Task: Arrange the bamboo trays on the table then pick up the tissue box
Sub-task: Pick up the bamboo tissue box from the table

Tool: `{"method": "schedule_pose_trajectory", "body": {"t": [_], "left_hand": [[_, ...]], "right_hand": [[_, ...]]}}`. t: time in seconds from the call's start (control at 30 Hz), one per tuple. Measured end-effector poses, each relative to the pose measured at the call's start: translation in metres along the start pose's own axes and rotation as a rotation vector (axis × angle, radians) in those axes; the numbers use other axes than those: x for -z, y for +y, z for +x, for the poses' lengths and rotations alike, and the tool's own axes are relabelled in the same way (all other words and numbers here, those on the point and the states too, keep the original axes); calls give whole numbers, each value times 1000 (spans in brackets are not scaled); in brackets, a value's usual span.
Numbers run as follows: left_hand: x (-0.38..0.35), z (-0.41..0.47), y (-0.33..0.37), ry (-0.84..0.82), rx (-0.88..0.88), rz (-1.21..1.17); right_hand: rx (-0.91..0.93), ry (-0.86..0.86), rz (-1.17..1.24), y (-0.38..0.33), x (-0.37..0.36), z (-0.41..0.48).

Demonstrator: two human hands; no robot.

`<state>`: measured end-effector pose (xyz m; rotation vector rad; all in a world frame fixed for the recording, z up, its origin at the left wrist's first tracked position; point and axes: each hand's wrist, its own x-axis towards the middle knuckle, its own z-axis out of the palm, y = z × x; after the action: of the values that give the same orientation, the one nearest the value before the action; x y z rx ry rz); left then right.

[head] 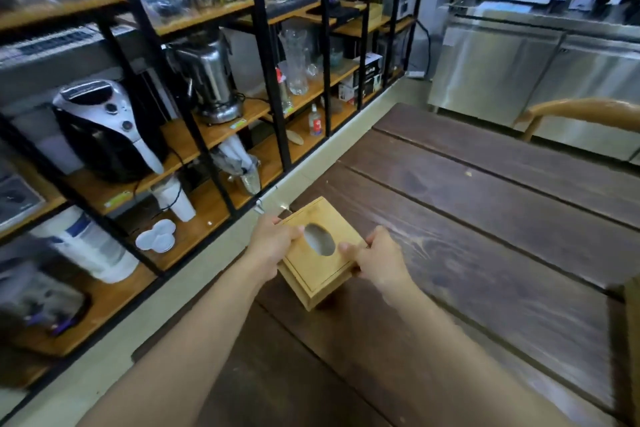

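A square bamboo tissue box (320, 265) with an oval hole in its lid is held over the near left corner of the dark wooden table (485, 236). My left hand (273, 243) grips its left side, thumb on the lid beside the hole. On the right side my right hand (375, 255) holds it, thumb resting on top. The box is tilted and seems lifted slightly off the table. No bamboo trays are in view.
A black metal shelving unit (194, 135) with wooden shelves full of appliances, glassware and cups runs along the left, close to the table. Stainless steel counters (519, 80) stand at the back right. A wooden chair back (581, 111) curves at the table's far right edge.
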<state>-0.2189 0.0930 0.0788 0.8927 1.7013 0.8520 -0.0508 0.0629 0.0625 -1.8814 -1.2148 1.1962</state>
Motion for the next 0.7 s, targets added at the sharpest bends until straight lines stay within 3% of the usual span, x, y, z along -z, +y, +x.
{"method": "schedule_pose_trajectory", "body": {"t": [0.27, 0.7], "left_hand": [[114, -25, -37, 92, 256, -107], [180, -29, -91, 186, 320, -169]], "right_hand": [[50, -235, -104, -28, -96, -44], [83, -351, -255, -34, -167, -67]]}}
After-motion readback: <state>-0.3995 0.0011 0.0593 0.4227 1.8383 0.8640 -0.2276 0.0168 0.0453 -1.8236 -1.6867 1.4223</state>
